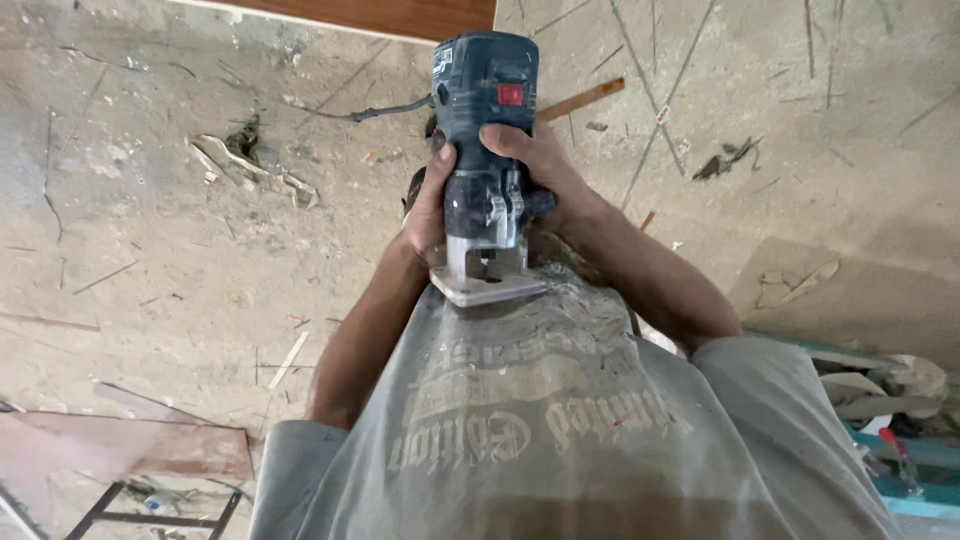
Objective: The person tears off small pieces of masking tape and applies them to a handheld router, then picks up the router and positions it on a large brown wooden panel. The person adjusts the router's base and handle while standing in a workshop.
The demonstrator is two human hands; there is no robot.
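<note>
Dusty concrete floor [150,230]: wood scraps [250,165], splinters, perhaps plywood offcut [130,445]

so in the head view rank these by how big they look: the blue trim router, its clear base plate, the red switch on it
1. blue trim router
2. clear base plate
3. red switch

Both hands, left and right, grip the router.

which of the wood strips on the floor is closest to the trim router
The reddish-brown strip just right of the blue trim router, beside the right hand. The pale strip lies lower left, far from the left hand.
</note>
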